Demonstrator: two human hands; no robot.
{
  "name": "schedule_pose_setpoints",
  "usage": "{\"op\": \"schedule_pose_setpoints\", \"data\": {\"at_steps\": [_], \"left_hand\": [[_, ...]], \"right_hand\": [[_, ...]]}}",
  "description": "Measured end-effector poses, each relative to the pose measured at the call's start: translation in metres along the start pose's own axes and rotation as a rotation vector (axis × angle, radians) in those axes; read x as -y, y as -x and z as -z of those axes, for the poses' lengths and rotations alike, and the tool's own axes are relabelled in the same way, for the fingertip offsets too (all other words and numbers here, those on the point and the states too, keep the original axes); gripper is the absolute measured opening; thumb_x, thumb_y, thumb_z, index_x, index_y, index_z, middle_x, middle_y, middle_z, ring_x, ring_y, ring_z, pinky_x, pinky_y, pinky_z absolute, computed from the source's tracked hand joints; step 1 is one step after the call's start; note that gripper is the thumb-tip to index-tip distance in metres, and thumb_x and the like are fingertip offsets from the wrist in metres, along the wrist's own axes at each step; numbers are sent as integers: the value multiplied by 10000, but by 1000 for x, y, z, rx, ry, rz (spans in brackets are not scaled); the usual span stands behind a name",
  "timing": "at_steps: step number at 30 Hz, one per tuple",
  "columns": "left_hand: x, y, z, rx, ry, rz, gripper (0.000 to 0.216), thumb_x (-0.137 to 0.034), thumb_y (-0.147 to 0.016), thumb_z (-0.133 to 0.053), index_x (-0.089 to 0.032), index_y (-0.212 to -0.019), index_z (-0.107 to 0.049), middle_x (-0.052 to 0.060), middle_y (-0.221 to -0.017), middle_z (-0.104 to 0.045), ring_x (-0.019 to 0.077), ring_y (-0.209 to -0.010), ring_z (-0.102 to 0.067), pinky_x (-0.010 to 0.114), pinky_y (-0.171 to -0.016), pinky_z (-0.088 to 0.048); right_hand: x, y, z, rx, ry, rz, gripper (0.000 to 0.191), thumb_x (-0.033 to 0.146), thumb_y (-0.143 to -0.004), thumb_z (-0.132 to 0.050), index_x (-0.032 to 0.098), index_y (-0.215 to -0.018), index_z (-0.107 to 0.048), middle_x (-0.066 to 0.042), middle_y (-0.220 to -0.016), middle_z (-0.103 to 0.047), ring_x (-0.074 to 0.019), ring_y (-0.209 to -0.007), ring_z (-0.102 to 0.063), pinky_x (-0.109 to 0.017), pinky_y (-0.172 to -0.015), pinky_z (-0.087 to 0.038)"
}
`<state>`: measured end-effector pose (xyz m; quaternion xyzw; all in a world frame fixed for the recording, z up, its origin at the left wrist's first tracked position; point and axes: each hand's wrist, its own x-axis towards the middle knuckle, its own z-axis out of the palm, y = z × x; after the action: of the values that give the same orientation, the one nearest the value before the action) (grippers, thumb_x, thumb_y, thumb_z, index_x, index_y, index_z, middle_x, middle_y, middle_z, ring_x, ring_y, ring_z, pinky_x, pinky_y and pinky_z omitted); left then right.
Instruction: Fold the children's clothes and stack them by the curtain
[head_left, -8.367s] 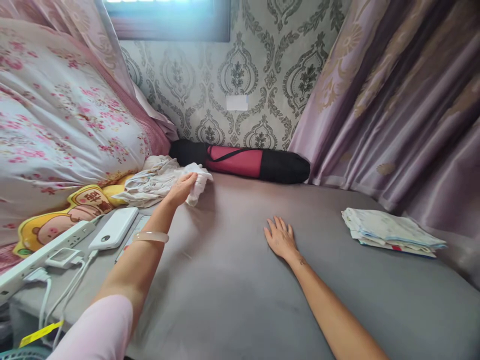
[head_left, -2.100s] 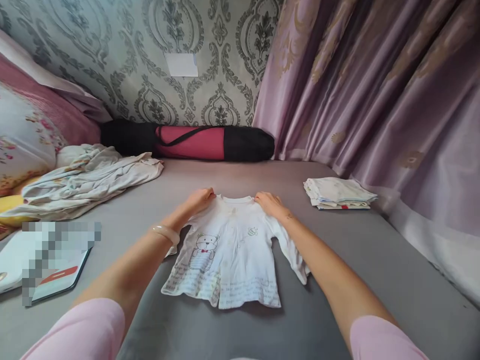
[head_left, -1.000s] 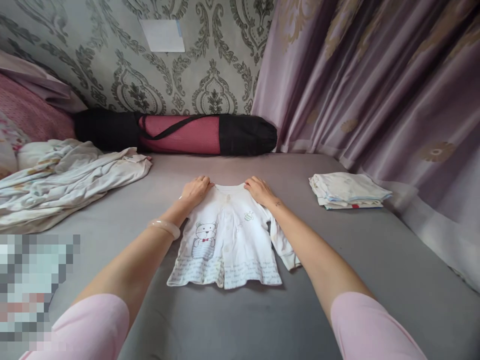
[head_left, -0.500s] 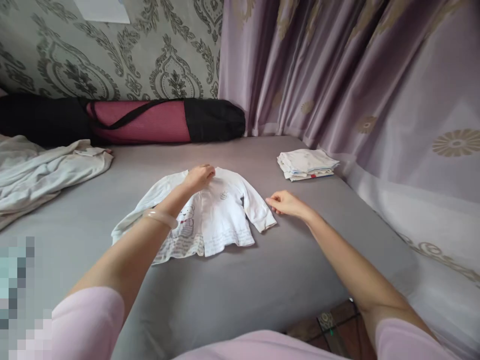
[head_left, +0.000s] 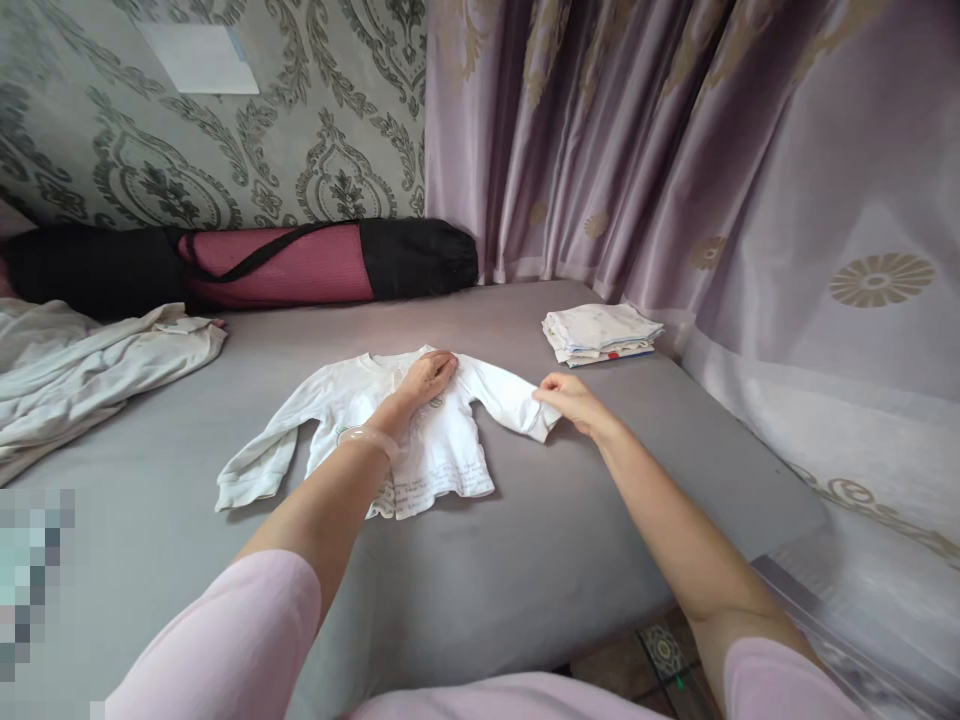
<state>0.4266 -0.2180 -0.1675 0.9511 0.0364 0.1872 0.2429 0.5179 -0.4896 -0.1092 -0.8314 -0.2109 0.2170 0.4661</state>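
- Small white shirt (head_left: 442, 455) lies flat, front up, mid-bed on the grey sheet (head_left: 525, 560), sleeves spread to 9 and 3 o'clock.
- Left hand (head_left: 427, 378): palm down on the shirt's chest just below the collar, fingers loosely extended, pressing, gripping nothing. Bracelet (head_left: 367, 438) on that wrist.
- Right hand (head_left: 571, 398): fingers pinched shut on the cuff of the sleeve at 3 o'clock of the shirt.
- Folded stack of clothes (head_left: 600, 333) at 2 o'clock, well apart from the shirt.
- Loose pile of laundry (head_left: 82, 365) at 9–10 o'clock.
- Red-and-black roll bag (head_left: 285, 265) at 11 o'clock against the wall; curtain (head_left: 712, 180) on the right.
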Motion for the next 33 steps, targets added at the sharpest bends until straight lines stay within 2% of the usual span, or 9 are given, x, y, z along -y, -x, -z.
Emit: {"op": "schedule_pose_setpoints", "data": {"at_steps": [4,7,10,13,18,21,26,30,33], "left_hand": [[-4,1,-1,17,-40,12,418,-332,-968,-298,-181,-1108,-661,84,-1225,-649,191,-1167,-574,306,-1062,-408],[-8,2,-1,38,-83,36,434,-329,-976,-287,-173,-1188,-632,85,-1299,-611,190,-1230,-536,328,-1106,-373],[-12,3,1,74,-124,48,472,-332,-989,-261,-132,-1266,-587,108,-1361,-566,196,-1291,-483,345,-1140,-330],[-14,4,2,129,-172,48,498,-348,-1002,-247,-119,-1353,-517,123,-1423,-510,212,-1354,-410,372,-1162,-289],[-16,5,1,179,-240,44,528,-451,-998,-291,-192,-1433,-443,114,-1494,-421,253,-1388,-353,425,-1163,-256],[-16,6,-1,192,-267,55,578,-528,-980,-305,-210,-1447,-427,120,-1516,-383,281,-1392,-337,442,-1158,-242],[-14,5,-4,213,-292,90,681,-632,-934,-324,-216,-1468,-392,135,-1538,-335,319,-1405,-304,455,-1155,-224],[-14,4,-5,213,-285,101,687,-650,-915,-347,-234,-1459,-400,119,-1538,-338,321,-1404,-301,450,-1152,-224],[-18,2,-3,215,-263,112,677,-650,-899,-385,-249,-1444,-418,113,-1533,-347,330,-1398,-304,456,-1143,-238]], "right_hand": [[0,-26,11,-146,-278,-41,196,314,-603,-621,218,-716,-492,82,-566,-452,-97,-509,-440,-199,-473,-333],[-2,-44,13,-247,-281,0,239,364,-685,-599,202,-855,-550,42,-667,-544,-126,-593,-524,-214,-529,-401],[-7,-56,15,-349,-26,160,240,368,-808,-521,185,-946,-594,-16,-803,-624,-164,-747,-576,-253,-663,-453],[-14,-60,18,-329,376,284,210,262,-878,-461,174,-967,-630,-72,-926,-667,-206,-894,-583,-298,-813,-433],[-24,-53,16,-180,800,217,323,203,-957,-344,188,-1147,-605,-117,-1131,-640,-233,-930,-585,-313,-795,-415],[-27,-47,13,-166,923,179,347,202,-972,-319,188,-1200,-580,-127,-1171,-622,-243,-949,-580,-319,-794,-416],[-26,-40,10,-175,1030,207,358,153,-958,-327,194,-1152,-626,-142,-1145,-635,-272,-1138,-496,-331,-863,-411],[-16,-45,7,-168,1112,215,384,74,-903,-349,158,-1041,-698,-194,-1181,-599,-318,-1196,-448,-403,-896,-398],[-5,-52,3,-172,1147,235,354,51,-863,-401,159,-924,-733,-193,-1160,-602,-341,-1177,-450,-462,-932,-364]]}}
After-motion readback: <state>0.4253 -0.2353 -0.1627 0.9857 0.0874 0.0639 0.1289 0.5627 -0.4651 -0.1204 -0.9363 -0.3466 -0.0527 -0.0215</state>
